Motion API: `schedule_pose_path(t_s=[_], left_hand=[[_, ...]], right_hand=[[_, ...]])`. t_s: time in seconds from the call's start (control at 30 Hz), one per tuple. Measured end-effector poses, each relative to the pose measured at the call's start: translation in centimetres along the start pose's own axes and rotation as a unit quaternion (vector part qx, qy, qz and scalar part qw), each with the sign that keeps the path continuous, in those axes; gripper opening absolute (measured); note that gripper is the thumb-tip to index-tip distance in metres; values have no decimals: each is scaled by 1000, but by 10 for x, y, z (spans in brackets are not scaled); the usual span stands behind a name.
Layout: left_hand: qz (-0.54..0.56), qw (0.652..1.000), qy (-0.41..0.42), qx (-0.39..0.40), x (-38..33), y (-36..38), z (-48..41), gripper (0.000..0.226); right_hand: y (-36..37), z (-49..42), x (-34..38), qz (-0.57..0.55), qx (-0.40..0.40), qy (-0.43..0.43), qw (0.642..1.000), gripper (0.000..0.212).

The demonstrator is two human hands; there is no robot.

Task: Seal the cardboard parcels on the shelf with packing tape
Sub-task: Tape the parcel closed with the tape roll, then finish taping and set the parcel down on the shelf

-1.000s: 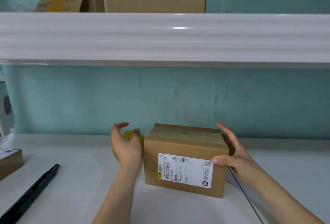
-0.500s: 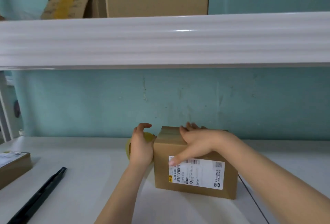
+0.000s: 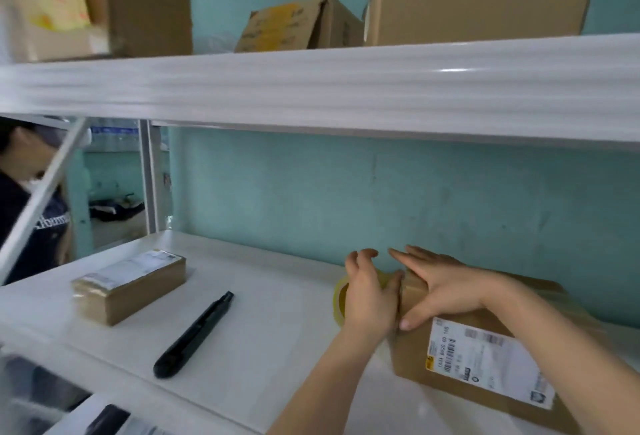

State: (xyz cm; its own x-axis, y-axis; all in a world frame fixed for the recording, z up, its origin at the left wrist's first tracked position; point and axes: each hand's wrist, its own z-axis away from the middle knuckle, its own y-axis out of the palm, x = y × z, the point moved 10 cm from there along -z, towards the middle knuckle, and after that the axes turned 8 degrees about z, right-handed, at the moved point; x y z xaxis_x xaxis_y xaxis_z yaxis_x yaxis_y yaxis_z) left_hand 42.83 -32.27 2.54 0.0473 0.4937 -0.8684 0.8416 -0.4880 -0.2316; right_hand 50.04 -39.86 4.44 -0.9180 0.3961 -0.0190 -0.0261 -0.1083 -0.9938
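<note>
1. Shelf (image 3: 277, 296) of white board carried everything, and the work sat toward its right end, close to the green wall behind.
2. Parcel (image 3: 412, 355), brown with a white label on its front face, stood on the shelf at the right with its long axis running left to right along the wall. Its left end faced both hands, and by my reading the tape would have to start at that end.
3. Smaller parcel (image 3: 128, 285) lay flat well apart to the left, touched by neither hand. Whether it was already taped I could not tell.
4. Right hand (image 3: 446, 287) reached across and lay over the parcel's top left corner, fingers straight and pressing, thumb down the front face. It gripped nothing and only pinned the cardboard.
5. Left hand (image 3: 369, 299) was curled round the tape roll (image 3: 341, 299), holding it against the parcel's left end.
6. Knife (image 3: 194, 334), black and slim, lay on the shelf between the two parcels. It was nearer the left hand than the right, though that hand was full.
7. Tape roll, yellowish, stood on edge just left of the parcel with its open core turned leftward. Its loose end was hidden, so I judged the pull would run rightward along the parcel's long axis, away from the roll and under the pressing hand
</note>
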Motion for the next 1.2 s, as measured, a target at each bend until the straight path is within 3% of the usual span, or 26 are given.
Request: schedule_pose_path(t_s=[0.13,0.2,0.23,0.3,0.4,0.47,0.53,0.6,0.67,0.8,0.93,1.1,1.2], left_hand=[[210,965,-142,65,24,-35,8,32],[200,969,-141,17,36,-86,4,25],[141,982,-122,-39,42,-121,2,21],[-99,984,-81,-127,55,-184,1,22],[-411,895,-166,-58,103,-225,15,40],[-467,854,-227,0,129,-234,31,46],[-469,855,-222,-5,135,-238,36,45],[-468,861,-198,-34,129,-241,34,39],[-440,875,-193,-61,123,-244,34,32],[-275,935,-190,-117,117,-241,39,33],[-82,983,-102,-128,67,-201,37,34],[72,993,-10,-96,-9,-136,31,34],[104,993,17,-56,-45,-98,31,25]], right_hand=[[-2,1,1,-85,1,-28,996,123],[-6,2,2,-119,-21,-40,992,112],[-8,3,3,-133,-30,-43,990,108],[-12,4,3,-159,-49,-44,985,102],[-19,10,-1,-187,-94,-28,978,95],[-25,16,-2,-155,-132,-9,979,96],[-36,24,8,-1,-188,18,982,86],[-52,34,30,175,-259,33,949,75],[-64,43,54,190,-311,25,931,68],[-77,53,82,49,-363,-14,931,56],[-75,53,70,-47,-363,-7,930,42],[-73,74,32,-149,-369,30,917,25],[-67,89,3,-286,-343,56,893,16]])
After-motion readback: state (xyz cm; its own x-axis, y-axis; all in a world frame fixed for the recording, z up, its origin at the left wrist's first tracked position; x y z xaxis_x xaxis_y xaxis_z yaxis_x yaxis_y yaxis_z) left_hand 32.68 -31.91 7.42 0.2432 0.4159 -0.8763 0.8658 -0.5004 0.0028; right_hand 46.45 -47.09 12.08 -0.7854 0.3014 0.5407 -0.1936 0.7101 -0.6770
